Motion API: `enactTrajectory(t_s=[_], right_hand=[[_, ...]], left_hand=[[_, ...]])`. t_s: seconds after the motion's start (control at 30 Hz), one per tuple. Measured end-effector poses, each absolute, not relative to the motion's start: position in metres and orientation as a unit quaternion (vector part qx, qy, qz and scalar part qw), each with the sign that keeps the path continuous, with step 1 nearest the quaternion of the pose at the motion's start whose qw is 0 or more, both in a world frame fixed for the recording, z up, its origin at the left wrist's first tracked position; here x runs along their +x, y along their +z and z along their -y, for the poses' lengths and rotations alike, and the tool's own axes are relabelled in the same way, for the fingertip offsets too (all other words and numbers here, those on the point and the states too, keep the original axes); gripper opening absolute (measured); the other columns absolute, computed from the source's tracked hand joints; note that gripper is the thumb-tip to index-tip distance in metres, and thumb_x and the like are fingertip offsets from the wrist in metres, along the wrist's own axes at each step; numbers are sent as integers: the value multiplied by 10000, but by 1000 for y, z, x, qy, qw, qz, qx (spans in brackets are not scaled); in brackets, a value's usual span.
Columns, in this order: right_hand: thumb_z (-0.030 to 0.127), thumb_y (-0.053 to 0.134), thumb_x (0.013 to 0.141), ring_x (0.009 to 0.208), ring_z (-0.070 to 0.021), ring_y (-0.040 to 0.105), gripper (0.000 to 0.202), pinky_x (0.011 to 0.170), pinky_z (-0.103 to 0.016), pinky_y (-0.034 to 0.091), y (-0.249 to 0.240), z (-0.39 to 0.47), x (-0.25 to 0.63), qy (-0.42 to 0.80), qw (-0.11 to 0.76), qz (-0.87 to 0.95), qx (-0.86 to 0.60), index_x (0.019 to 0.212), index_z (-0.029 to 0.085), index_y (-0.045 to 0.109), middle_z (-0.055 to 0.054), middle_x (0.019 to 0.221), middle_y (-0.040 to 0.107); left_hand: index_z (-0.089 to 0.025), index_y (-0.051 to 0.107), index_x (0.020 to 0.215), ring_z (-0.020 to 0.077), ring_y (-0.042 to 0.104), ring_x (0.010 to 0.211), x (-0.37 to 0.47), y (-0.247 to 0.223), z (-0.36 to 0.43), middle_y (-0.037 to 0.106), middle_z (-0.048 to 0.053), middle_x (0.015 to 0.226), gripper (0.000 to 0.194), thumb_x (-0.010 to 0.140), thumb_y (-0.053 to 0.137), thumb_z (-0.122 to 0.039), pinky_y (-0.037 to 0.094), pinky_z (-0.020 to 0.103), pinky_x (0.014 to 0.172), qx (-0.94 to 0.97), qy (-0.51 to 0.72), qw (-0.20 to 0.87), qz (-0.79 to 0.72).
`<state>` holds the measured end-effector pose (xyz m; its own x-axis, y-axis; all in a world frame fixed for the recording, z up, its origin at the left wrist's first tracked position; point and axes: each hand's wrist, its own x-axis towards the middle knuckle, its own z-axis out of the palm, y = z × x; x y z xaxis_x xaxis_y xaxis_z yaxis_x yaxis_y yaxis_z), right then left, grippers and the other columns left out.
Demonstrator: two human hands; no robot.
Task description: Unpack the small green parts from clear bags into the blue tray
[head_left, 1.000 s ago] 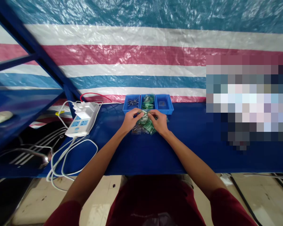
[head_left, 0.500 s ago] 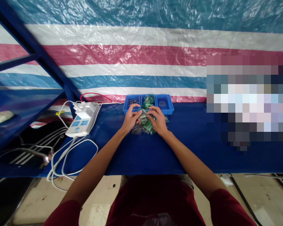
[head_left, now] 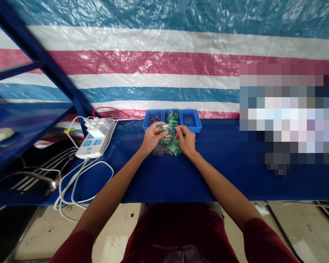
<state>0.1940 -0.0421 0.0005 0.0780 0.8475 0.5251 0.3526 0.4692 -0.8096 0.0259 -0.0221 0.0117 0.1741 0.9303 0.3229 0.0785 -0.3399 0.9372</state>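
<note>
My left hand [head_left: 151,138] pinches a small pale piece [head_left: 165,127] between thumb and fingers, above a pile of small plastic bags. Across from it, my right hand [head_left: 186,140] has its fingers closed at the right side of the pile; what they hold is too small to make out. The pile has green bags [head_left: 174,148] and a clear bag with thin metal parts [head_left: 158,149]. Behind the hands stand three joined blue bins: the left bin [head_left: 154,118] holds metal pieces, the middle one green bags [head_left: 172,116], the right one a small clear packet [head_left: 188,120].
A white power strip [head_left: 93,144] with plugs and looped white cables [head_left: 75,182] lies on the left of the blue table [head_left: 167,182]. A blue metal frame [head_left: 55,80] rises at the left. A striped sheet [head_left: 153,62] hangs behind. The right side is pixelated.
My hands have moved slightly apart. The pale piece now shows at my left fingertips, and my right fingers have curled in more and drawn back to the right.
</note>
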Motion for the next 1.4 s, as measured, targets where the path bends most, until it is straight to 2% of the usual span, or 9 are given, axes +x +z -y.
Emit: enactTrajectory(t_s=[0.27,0.4,0.5,0.6,0.8,0.93,1.1,1.27,1.4], right_hand=[[449,407,952,509,-132,537,336,584,-257,442,1,41,198,193,584,600,-512,922,194,625,24,584,597],[431,410,952,500,-132,532,326,588,-260,439,1,40,198,189,580,612,-504,900,195,629,24,572,588],[430,403,954,501,-135,533,331,596,-263,438,0,39,199,178,569,621,-508,889,200,632,22,572,590],[436,394,957,508,-138,537,341,594,-263,434,-2,38,199,171,558,632,-510,878,207,634,20,579,595],[382,407,955,533,-145,554,316,602,-269,426,-3,35,201,160,530,652,-518,860,201,647,12,593,605],[367,584,872,677,-171,600,192,656,-290,448,-5,31,202,138,435,712,-533,893,200,677,-23,759,662],[406,759,747,922,-230,594,316,749,-336,485,-16,27,203,90,320,784,-524,982,201,707,-82,971,625],[313,739,792,894,-216,587,175,734,-325,483,-25,23,202,73,319,797,-508,938,218,719,-69,921,616],[227,667,848,898,-219,581,60,735,-323,470,-21,25,200,72,311,805,-500,881,215,716,-66,892,625]], left_hand=[[-181,631,987,172,624,658,40,32,-47,609,-32,612,261,786,682,-339,453,244,631,701,470,272,-462],[-190,666,856,273,617,905,57,32,-73,671,58,840,108,763,708,-224,437,352,777,769,316,174,-528],[-196,664,875,363,513,1108,62,27,-74,614,125,1105,190,722,768,-241,366,458,893,795,228,43,-560],[-203,630,1007,372,482,1130,61,25,-72,569,147,1158,301,746,758,-279,331,467,907,810,203,-17,-550],[-195,629,975,288,562,1007,57,33,-53,634,99,1002,159,833,649,-264,364,394,873,805,266,14,-530],[-183,642,953,199,598,787,45,36,-14,652,58,860,176,890,535,-309,427,310,752,782,387,90,-480],[-199,666,952,181,601,677,6,29,14,684,35,830,230,822,591,-373,460,293,686,815,308,200,-447],[-236,694,973,212,613,704,-17,23,11,688,41,879,408,639,768,-459,485,303,685,841,234,200,-445],[-226,692,989,225,626,759,-9,29,9,700,48,877,370,711,715,-469,480,301,702,843,221,182,-455]])
